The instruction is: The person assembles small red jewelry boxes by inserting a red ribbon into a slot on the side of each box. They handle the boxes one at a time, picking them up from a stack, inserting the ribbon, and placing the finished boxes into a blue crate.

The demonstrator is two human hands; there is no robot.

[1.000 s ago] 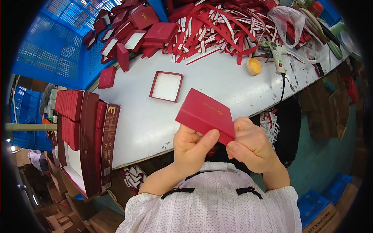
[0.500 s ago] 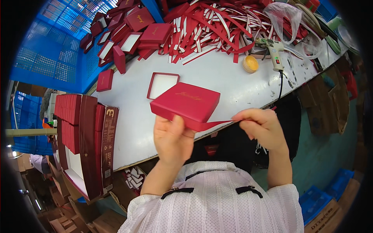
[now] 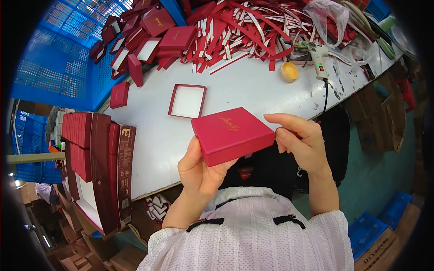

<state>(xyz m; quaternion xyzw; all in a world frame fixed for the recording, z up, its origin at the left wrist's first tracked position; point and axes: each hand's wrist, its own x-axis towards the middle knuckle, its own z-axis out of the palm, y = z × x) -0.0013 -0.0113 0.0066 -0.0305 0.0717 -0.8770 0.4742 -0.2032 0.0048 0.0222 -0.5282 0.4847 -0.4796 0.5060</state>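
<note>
The white bench (image 3: 253,92) carried, at its far end, a large pile of red and white paper strips (image 3: 253,27) and a heap of red box parts (image 3: 149,38), and on the person's left a long dark red carton (image 3: 101,167) stood filled with a row of red boxes. Above the near edge of the bench, a square red box lid (image 3: 230,134) was kept level between both hands: the left hand (image 3: 199,169) grasped it from below with the thumb on its left side, and the right hand (image 3: 300,142) pinched its right corner with the fingertips. Smaller things lay behind it on the bench: an open red tray with a white inside (image 3: 187,101), a glue gun (image 3: 316,56) and a small round yellow pot (image 3: 289,71).
</note>
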